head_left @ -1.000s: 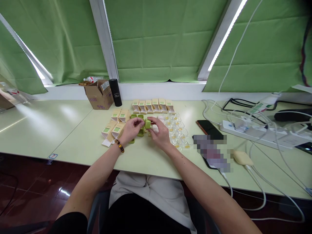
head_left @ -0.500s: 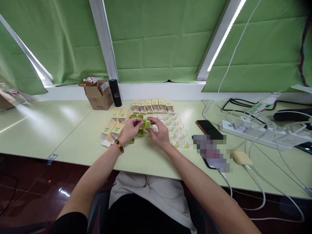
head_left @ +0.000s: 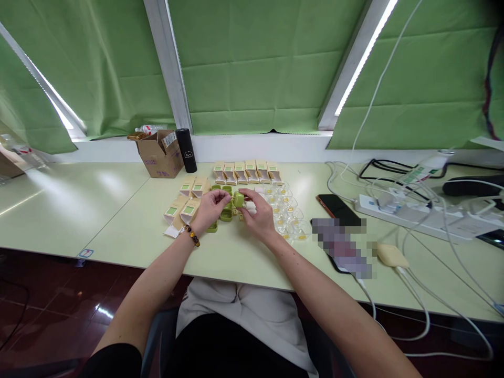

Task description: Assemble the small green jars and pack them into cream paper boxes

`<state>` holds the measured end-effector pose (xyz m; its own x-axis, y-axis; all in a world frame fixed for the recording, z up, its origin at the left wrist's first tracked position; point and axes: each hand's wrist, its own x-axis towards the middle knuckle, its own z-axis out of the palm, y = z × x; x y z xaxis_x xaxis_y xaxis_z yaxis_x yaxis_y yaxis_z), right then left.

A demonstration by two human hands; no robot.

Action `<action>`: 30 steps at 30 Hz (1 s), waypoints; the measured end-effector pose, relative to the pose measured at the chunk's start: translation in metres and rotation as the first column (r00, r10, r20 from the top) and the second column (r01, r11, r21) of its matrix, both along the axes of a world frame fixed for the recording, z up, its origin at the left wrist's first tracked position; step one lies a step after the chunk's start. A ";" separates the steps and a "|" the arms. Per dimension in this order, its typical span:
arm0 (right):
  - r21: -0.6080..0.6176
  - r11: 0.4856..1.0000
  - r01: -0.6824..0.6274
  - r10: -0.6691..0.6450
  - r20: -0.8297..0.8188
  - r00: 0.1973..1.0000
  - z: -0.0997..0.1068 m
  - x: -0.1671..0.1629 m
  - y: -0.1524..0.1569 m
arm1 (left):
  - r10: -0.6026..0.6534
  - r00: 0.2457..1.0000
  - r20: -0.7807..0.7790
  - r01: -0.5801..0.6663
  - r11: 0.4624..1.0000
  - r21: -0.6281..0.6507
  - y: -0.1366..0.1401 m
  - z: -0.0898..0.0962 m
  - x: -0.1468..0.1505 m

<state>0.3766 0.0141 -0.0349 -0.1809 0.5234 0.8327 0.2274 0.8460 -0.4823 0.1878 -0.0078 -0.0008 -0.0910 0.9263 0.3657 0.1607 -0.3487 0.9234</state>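
Observation:
My right hand grips a small glossy green case between thumb and fingers, above the table. My left hand, with a beaded bracelet at the wrist, is pinched closed right beside the case; what its fingertips hold is too small to make out. Below and behind my hands lie several open green containers, partly covered by them. Small white pieces show by my right fingers. Just to the right stand rows of clear plastic shells with yellow bits inside.
Small cream boxes line the back, and more cream boxes stand left of my hands. A cardboard box and black bottle are by the wall. Phones, a power strip and tangled cables occupy the right.
The green case has shifted very slightly to the right and turned a little in my right hand. My left fingertips have drawn slightly left of it.

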 end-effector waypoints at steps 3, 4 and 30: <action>0.007 1.000 0.003 -0.003 0.003 1.000 0.001 0.000 0.000 | 0.009 1.000 0.000 -0.009 1.000 -0.010 0.001 -0.001 -0.002; 0.006 1.000 0.008 -0.008 0.000 1.000 0.001 0.001 0.001 | 0.015 1.000 0.002 -0.015 1.000 -0.012 0.002 -0.001 -0.002; 0.028 0.998 0.062 -0.062 0.015 0.998 0.002 0.004 0.004 | 0.182 0.912 -0.367 0.002 0.895 0.446 -0.013 0.001 -0.003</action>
<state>0.3803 0.0179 -0.0326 -0.1620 0.5109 0.8442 0.2872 0.8429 -0.4550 0.1843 -0.0206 0.0002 0.0683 0.6633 0.7453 0.5244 -0.6593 0.5387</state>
